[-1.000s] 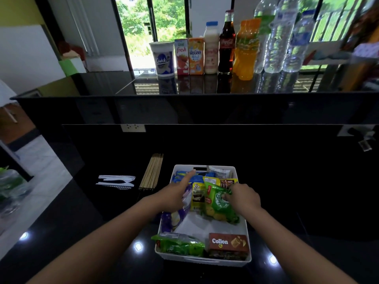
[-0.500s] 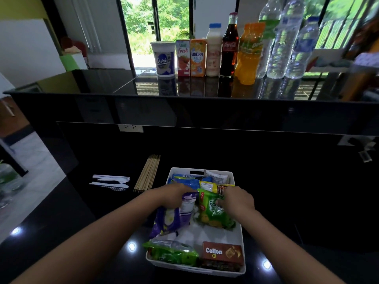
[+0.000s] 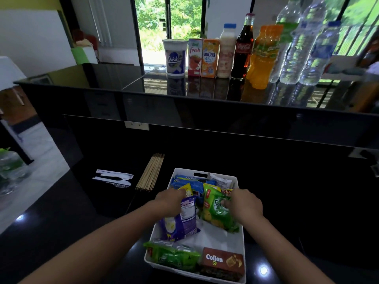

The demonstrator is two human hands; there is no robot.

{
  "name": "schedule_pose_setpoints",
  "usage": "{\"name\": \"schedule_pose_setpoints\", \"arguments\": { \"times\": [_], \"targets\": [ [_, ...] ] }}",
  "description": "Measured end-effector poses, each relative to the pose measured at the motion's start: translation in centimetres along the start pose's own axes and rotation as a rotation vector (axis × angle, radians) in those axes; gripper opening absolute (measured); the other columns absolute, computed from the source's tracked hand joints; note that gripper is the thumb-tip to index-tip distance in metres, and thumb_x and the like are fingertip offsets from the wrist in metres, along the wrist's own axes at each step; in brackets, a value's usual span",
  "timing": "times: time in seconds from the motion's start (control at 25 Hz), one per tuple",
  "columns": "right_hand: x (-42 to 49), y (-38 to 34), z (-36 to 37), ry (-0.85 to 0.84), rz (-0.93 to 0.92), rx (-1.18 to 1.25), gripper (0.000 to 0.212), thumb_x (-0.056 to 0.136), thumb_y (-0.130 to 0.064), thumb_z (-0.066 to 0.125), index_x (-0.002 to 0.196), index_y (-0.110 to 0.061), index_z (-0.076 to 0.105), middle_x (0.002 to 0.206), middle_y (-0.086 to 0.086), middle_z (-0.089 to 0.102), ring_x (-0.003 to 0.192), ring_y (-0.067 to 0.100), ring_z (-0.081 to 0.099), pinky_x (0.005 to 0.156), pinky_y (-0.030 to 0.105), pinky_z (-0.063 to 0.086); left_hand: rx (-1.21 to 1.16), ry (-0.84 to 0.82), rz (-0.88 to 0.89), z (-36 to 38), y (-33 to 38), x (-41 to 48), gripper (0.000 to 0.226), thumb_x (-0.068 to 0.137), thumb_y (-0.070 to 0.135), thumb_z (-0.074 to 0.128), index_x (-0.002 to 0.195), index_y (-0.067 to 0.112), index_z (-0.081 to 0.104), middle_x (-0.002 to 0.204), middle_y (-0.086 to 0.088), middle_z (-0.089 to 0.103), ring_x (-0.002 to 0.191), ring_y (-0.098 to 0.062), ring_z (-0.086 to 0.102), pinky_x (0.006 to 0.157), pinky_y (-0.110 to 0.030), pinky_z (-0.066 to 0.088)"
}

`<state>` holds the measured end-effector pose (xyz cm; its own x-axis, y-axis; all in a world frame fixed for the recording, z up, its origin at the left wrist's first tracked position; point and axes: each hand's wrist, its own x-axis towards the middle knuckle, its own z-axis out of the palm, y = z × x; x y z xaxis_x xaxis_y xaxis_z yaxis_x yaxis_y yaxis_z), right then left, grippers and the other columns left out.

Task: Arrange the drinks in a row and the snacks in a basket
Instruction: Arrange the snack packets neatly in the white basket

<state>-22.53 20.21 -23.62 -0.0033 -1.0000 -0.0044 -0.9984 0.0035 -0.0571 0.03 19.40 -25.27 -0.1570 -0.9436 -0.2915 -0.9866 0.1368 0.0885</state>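
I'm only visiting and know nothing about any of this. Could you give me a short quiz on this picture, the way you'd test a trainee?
1. True or false: on the raised counter, the Coca-Cola bottle stands between the white milk bottle and the orange drink bottle.
2. Relative to the white basket, the wooden skewers lie: A inside it; B to its left; C to its right.
3. Which of the hands grips the green snack bag?
Key: 1 true. 2 B. 3 the right hand; the left hand holds the purple bag.
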Motion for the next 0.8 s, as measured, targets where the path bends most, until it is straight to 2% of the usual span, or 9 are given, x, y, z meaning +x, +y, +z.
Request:
{"name": "schedule_pose_setpoints", "arguments": {
  "times": [0.12,0.24,0.36,0.52,0.68,0.8],
  "targets": [
    [-0.5,-0.8,0.2,-0.043,-0.026,-0.013,0.027,0.091,-0.045,0.059,0.093,-0.019,0.063,0.090,0.002,0.066,0.086,0.022,0.066,0.059,0.027,0.037,-0.028,0.142,-0.025,1.2,0.4,0.2,0.036,0.085,0.013,0.052,0.120,0.014,0.044,0.121,-0.012,0.058,0.109,-0.035,0.056,0.079,-0.039,0.047],
    [-0.9,-1.1,1.4,-0.080,-0.044,0.001,0.024,0.095,-0.043,0.056,0.088,-0.019,0.054,0.084,0.004,0.058,0.088,0.022,0.066,0.062,0.028,0.040,0.018,0.270,0.044,2.1,0.5,0.7,0.046,0.083,0.003,0.052,0.127,0.013,0.044,0.133,-0.012,0.045,0.120,-0.031,0.046,0.088,-0.038,0.044],
    [-0.8,-0.4,1.6,-0.075,-0.024,0.049,0.026,0.095,-0.044,0.054,0.086,-0.020,0.051,0.080,0.001,0.052,0.083,0.021,0.065,0.061,0.027,0.041,0.067,0.319,0.020,2.9,0.9,1.1,0.057,0.081,0.003,0.056,0.134,0.013,0.039,0.149,-0.014,0.028,0.132,-0.032,0.033,0.104,-0.042,0.033],
    [-1.1,0.1,0.8,-0.059,-0.029,0.028,0.030,0.093,-0.047,0.056,0.099,-0.018,0.062,0.087,0.004,0.059,0.084,0.021,0.065,0.060,0.027,0.037,0.087,0.298,0.112,2.9,0.9,1.5,0.055,0.081,0.003,0.053,0.133,0.014,0.039,0.145,-0.007,0.033,0.128,-0.029,0.033,0.099,-0.044,0.037],
    [-1.6,0.2,0.7,-0.043,-0.023,0.046,0.027,0.092,-0.046,0.057,0.090,-0.020,0.051,0.083,0.002,0.055,0.080,0.020,0.063,0.059,0.027,0.037,0.098,0.369,0.197,3.0,-0.2,1.5,0.055,0.082,0.004,0.052,0.135,0.013,0.040,0.144,-0.006,0.034,0.130,-0.026,0.033,0.100,-0.041,0.039],
    [-1.1,0.2,1.2,-0.057,0.001,0.044,0.029,0.093,-0.047,0.057,0.093,-0.018,0.058,0.078,0.001,0.052,0.080,0.022,0.064,0.059,0.027,0.038,0.113,0.440,0.219,2.8,-0.2,1.7,0.049,0.081,0.007,0.053,0.129,0.014,0.045,0.141,-0.005,0.040,0.128,-0.025,0.038,0.097,-0.039,0.041]
  ]
}}
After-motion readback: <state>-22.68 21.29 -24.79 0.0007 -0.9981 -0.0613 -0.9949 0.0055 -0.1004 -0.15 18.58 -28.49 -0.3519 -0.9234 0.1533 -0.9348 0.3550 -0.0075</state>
